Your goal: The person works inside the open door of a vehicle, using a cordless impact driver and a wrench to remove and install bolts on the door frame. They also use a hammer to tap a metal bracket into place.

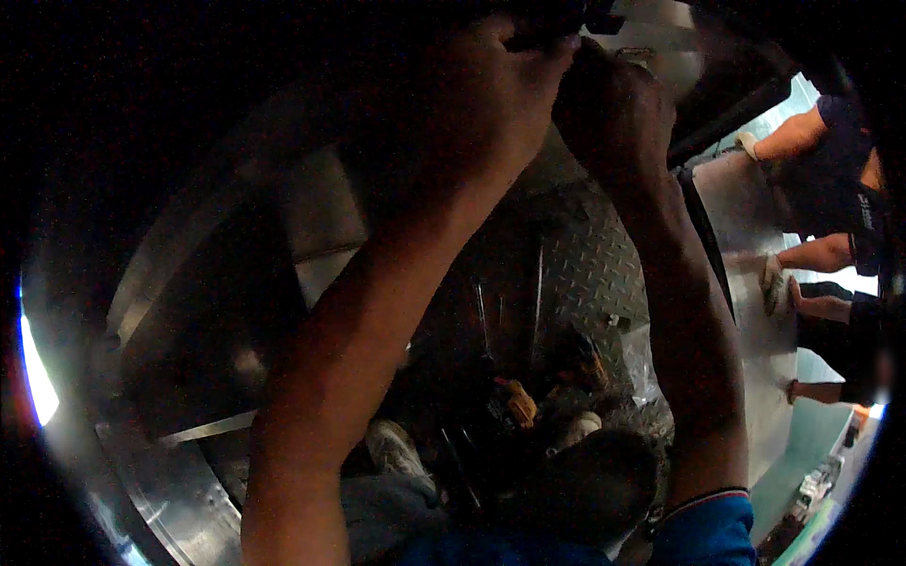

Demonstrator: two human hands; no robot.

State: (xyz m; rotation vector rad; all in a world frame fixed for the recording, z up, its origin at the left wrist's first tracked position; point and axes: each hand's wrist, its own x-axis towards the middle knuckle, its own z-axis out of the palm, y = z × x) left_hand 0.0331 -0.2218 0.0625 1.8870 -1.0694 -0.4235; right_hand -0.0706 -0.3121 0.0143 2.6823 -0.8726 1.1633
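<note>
Both my arms reach up to the top of the view, where my left hand point(514, 80) has its fingers closed near a dark part in shadow. My right hand point(613, 113) is beside it, fingers curled at the same spot. I cannot make out what either holds. A pale metal surface point(651, 19) with a small slot lies just past them. Between my arms, a diamond-plate floor point(585, 264) carries long thin rods or shafts point(537, 302), yellow-and-black tools point(519, 401) and a clear plastic bag point(638, 368).
Metal panels point(326, 208) and framing surround me. My shoes point(396, 453) are below. On the right, several other people's arms point(793, 137) reach onto a steel panel point(755, 340); some of their hands are gloved. Bright gaps show at both sides.
</note>
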